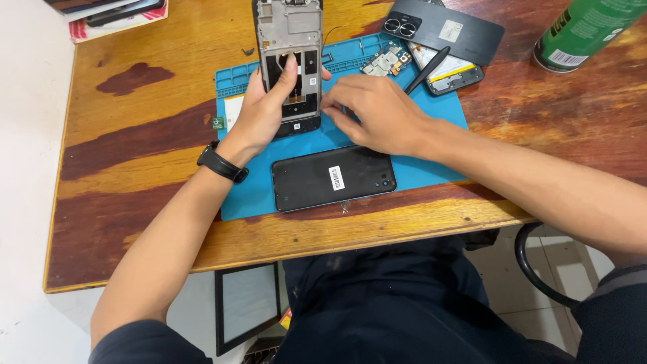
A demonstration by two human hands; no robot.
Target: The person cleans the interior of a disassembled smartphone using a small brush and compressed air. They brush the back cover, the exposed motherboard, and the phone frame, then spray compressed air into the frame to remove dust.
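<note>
The left hand (259, 111) grips an opened phone frame (290, 61) at twelve o'clock on the blue mat (431, 114), thumb pressed inside; the frame's top is cut off. The right hand (377, 114), fingers curled together, touches the frame's three o'clock edge; whether it pinches something is hidden. A black back cover (333, 177) lies at six o'clock.

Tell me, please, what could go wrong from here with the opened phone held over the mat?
The left hand alone holds the opened phone frame tilted above the blue mat; it might slip while the right hand pinches something tiny beside it. That small piece could drop and be lost. The loose circuit board and black back cover lie close by and could be knocked.
</note>
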